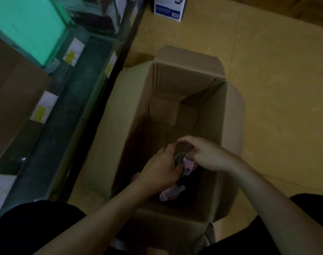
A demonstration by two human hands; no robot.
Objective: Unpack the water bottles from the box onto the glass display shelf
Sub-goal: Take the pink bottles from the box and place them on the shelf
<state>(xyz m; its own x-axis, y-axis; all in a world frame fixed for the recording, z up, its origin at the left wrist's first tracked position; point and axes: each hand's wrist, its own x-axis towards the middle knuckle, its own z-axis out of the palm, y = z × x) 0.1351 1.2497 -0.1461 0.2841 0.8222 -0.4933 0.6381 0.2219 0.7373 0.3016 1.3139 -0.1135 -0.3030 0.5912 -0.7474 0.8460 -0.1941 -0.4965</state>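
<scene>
A pink water bottle (pixel 189 164) with a metal rim is held inside the near end of the open cardboard box (pixel 229 115). It is gripped by the left hand (pixel 160 172), fingers curled round it, and pinched at the top by the right hand (pixel 205 155). More pink packaging (pixel 170 195) is seen below, detail unclear. The box is stood on the floor (pixel 278 85), just beside the glass display shelf (pixel 77 96).
</scene>
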